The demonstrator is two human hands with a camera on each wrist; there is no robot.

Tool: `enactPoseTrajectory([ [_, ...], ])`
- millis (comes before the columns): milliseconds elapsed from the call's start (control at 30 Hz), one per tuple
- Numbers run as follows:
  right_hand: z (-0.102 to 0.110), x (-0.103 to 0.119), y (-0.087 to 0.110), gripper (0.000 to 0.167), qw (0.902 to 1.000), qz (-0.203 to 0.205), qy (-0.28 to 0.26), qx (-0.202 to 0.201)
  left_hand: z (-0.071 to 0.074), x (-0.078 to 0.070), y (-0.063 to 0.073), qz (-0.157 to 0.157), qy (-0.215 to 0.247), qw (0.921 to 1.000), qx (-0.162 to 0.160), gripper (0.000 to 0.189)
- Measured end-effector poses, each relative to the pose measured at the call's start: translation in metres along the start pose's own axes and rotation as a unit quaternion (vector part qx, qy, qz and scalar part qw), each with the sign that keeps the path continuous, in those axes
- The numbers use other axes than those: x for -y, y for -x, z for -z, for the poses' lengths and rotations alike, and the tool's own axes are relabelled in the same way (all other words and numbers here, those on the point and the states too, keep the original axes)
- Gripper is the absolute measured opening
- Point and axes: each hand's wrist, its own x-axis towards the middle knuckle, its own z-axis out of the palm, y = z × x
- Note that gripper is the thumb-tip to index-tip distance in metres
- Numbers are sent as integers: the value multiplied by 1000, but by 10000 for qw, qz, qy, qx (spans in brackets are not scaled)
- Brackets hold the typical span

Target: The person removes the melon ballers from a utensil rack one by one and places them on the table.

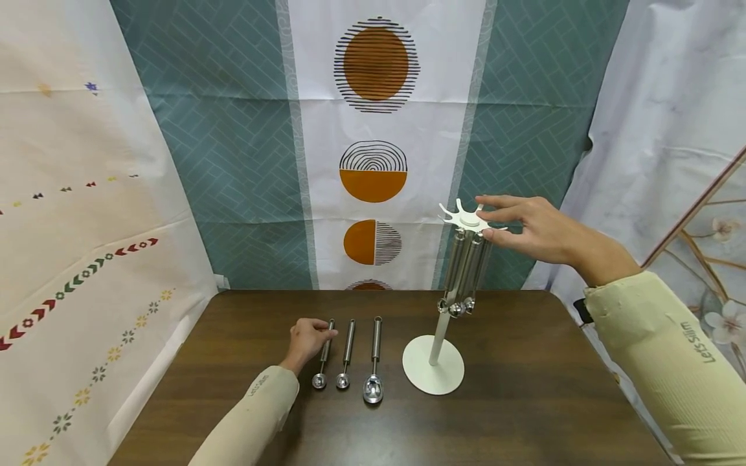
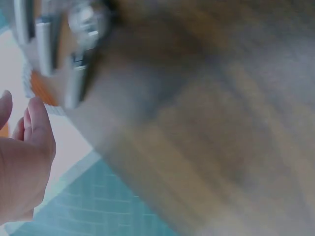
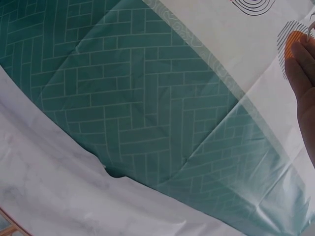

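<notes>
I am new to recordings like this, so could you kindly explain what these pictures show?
There is no machine: a person works with two bare hands. The wide picture comes from a camera on the person's head; the other two come from cameras on the left and right wrists. On the table, three scoops lie side by side, next to a white stand with more scoops hanging from it. The left hand is over the handle of the leftmost scoop; its wrist picture, partly blurred, shows no scoop between its fingers. The right hand has fingers and thumb at the top of the stand; I cannot tell whether it grips. Patterned cloth hangs behind.
</notes>
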Motion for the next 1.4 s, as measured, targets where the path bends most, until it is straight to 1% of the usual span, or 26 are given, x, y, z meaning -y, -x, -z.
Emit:
enactPoseTrajectory([
  [100, 0, 0, 0, 45, 10000, -31, -5, 32, 2, -15, 1, -84, 118, 9998, 95, 24],
  [267, -1, 0, 0, 46, 10000, -57, -6, 71, 4, -40, 3, -58, 371, 9988, 298, 27],
  [367, -2, 1, -1, 46, 9999, -85, -12, 70, 3, -55, 6, -127, 522, 9978, 394, 28],
  [467, -2, 2, -2, 46, 9999, -113, -2, 54, 4, -71, 9, -211, 746, 9953, 581, 27],
  [600, 0, 4, -1, 46, 10000, -64, 46, 45, 7, -89, 14, -307, 934, 9917, 830, 28],
  [733, 1, 6, -1, 47, 10000, -31, 63, 29, 12, -107, 20, -447, 981, 9901, 901, 28],
  [867, 1, 6, -1, 42, 9997, -224, 56, -104, 18, -129, 24, -528, 1168, 9868, 992, 27],
  [967, 2, 7, 0, 40, 9991, -382, 38, -162, 20, -145, 25, -613, 1388, 9822, 1105, 28],
  [1067, 2, 7, 2, 39, 9992, -379, -14, -152, 19, -159, 27, -665, 1637, 9766, 1229, 27],
  [1167, 2, 5, 5, 36, 9996, -203, -54, -209, 17, -173, 31, -675, 1893, 9688, 1452, 27],
  [1233, 2, 3, 6, 34, 9996, -25, -52, -267, 15, -181, 34, -745, 2025, 9626, 1636, 28],
  [1300, 3, 2, 8, 34, 9995, 124, -32, -293, 13, -188, 37, -821, 2073, 9584, 1785, 30],
  [1400, 4, 1, 9, 34, 9993, 244, -21, -265, 12, -198, 39, -988, 2122, 9535, 1898, 32],
])
